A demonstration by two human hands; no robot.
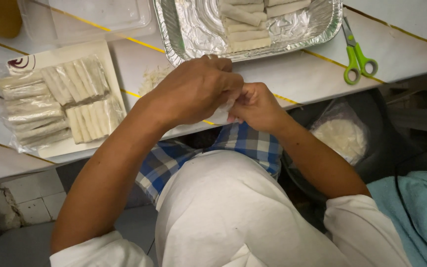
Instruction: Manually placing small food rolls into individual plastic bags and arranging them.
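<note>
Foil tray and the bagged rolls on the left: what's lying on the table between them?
In the head view, a small heap of pale shreds lies on the white table between the foil tray and the bagged rolls, just beyond the left hand.

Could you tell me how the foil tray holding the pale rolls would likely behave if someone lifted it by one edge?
The foil tray looks thin and crinkled, so it would probably flex or buckle. The rolls sit stacked towards one side, so it may sag unevenly. They lie loose and could slide on the shiny foil.
</note>
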